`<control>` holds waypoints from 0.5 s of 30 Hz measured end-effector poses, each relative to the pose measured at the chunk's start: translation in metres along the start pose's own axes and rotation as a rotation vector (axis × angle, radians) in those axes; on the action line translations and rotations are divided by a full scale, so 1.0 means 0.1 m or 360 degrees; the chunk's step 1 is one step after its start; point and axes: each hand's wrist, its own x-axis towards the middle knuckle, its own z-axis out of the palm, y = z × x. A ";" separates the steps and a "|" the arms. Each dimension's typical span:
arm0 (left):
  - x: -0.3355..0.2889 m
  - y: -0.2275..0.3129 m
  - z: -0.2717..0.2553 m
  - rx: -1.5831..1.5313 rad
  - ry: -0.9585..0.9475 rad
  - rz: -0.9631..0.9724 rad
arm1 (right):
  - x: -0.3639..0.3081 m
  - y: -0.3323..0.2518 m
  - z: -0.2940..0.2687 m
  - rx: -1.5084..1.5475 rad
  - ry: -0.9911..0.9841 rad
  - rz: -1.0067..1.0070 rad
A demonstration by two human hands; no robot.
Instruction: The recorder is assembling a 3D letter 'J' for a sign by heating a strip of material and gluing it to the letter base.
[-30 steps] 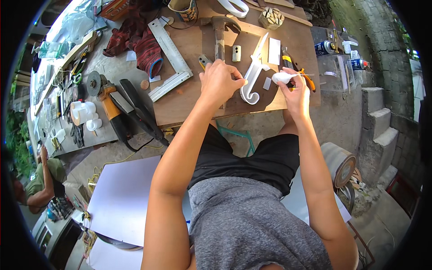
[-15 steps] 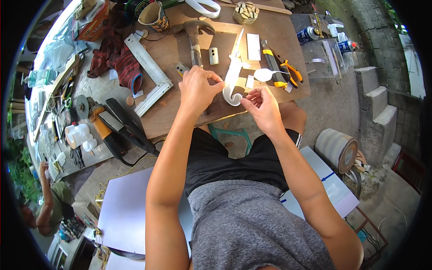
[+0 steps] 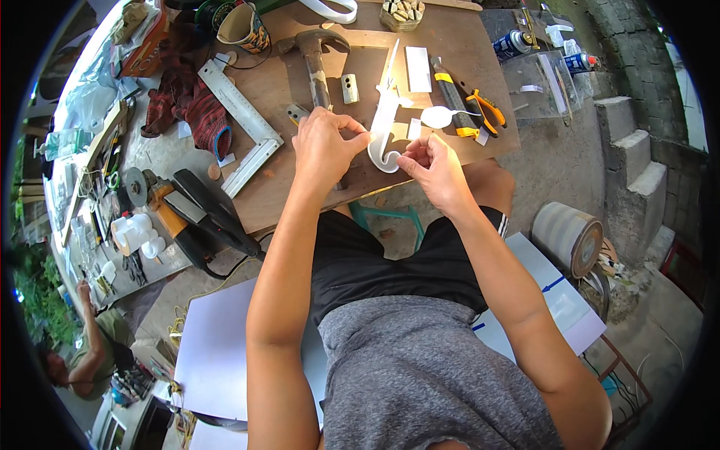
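A thin white piece, pointed at its far end and curled like a hook at its near end, is over the near edge of the wooden table. My right hand is closed, thumb and fingertips pinching the curled end. On the other side, my left hand has thumb and index finger closed at the piece's left edge. Beyond the left hand lies a hammer, its lower handle partly covered by that hand. A small metal block rests between hammer and piece. A white oval scrap sits right of the piece.
A metal square and a dark red knit glove lie left on the table. An angle grinder is beside its left edge. Rightward are a black-and-yellow cutter and orange-handled pliers. Another person is far left.
The view has shifted slightly, so the table things appear a little higher and further left. Both hands keep nearly the same pinch at the white curled piece.
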 end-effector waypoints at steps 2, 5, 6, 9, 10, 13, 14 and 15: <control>-0.01 0.00 -0.01 0.0000 0.0006 0.0010 | 0.02 0.04 -0.01 0.0081 -0.0033 -0.0008; 0.00 0.00 -0.01 0.0002 0.0008 0.0014 | 0.06 0.03 -0.05 0.0065 0.0026 0.0022; 0.01 0.00 -0.01 0.0003 0.0003 0.0009 | 0.07 0.02 -0.05 0.0067 0.0031 0.0024; 0.00 0.00 -0.02 -0.0008 -0.0004 -0.0011 | 0.06 0.00 -0.02 -0.0020 0.0043 -0.0074; 0.00 0.00 -0.02 -0.0006 -0.0008 -0.0005 | 0.05 0.03 0.00 -0.0039 0.0022 -0.0058; 0.01 -0.02 -0.01 -0.0050 -0.0056 -0.0057 | 0.04 0.03 0.02 -0.0048 0.0010 -0.0046; 0.01 -0.02 -0.01 -0.0053 -0.0052 -0.0052 | 0.04 0.02 0.01 -0.0042 0.0017 -0.0050; 0.01 -0.02 -0.01 -0.0055 -0.0050 -0.0045 | 0.04 0.00 0.01 -0.0036 0.0022 -0.0050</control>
